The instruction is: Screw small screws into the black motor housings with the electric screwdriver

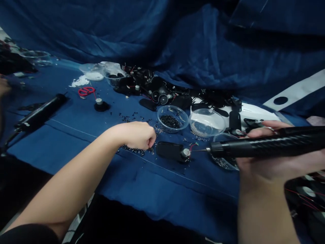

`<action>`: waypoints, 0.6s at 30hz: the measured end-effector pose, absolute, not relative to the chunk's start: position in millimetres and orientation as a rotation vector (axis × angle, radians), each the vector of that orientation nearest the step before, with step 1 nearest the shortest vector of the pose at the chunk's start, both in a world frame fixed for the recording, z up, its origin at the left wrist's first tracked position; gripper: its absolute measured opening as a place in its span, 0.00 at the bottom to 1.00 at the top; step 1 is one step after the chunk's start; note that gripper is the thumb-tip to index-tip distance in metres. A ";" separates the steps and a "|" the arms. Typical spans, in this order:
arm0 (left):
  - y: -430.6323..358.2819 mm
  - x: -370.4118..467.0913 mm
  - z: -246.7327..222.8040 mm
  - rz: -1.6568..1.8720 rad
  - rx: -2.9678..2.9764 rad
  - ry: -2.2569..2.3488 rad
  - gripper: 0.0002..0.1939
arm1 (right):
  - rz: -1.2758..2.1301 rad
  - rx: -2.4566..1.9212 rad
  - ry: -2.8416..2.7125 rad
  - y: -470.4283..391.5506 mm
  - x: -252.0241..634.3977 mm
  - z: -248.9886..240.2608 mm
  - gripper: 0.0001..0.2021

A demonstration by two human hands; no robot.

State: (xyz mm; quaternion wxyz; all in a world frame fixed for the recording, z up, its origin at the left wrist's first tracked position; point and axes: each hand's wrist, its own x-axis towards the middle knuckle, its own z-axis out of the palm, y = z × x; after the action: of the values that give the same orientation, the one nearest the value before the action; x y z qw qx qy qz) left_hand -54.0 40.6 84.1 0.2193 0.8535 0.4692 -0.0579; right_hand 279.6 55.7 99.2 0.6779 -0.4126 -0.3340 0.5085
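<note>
My left hand [139, 135] is closed in a pinch, low over a scatter of small black screws [139, 151] on the blue cloth. Whatever its fingertips hold, if anything, is hidden. My right hand [264, 169] grips a black electric screwdriver [254, 145], held nearly level with its thin bit pointing left. Just left of the bit tip lies a black plastic part [169, 150] with a small white round piece [186, 153] and short red and green wires. A clear bowl of black screws [186, 121] stands beyond that part.
Another clear bowl [220, 118] and a third one, partly behind the screwdriver, stand at right. Black parts and wires [162, 91] are heaped along the back. Left are a second electric screwdriver [42, 113], red wire [86, 90] and white bits [80, 81]. Another person's hand [3, 85] shows at the left edge.
</note>
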 end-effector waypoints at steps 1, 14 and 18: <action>38.6 -54.5 81.4 -0.174 2.359 1.284 0.14 | 1.014 -0.902 -0.804 50.1 266.9 97.5 0.35; 26.5 -46.5 67.7 -0.355 2.475 1.337 0.12 | 0.676 -0.777 -0.873 53.3 248.5 89.5 0.36; 27.4 -50.5 70.0 -0.275 2.463 1.269 0.10 | 0.689 -0.766 -0.883 52.0 246.6 89.5 0.38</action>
State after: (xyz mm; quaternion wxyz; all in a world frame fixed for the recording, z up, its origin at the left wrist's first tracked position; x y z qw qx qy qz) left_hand -50.5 27.4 70.0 0.1776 0.8706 0.4484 -0.0972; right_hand 246.6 52.0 89.5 0.7784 -0.3545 -0.4085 0.3188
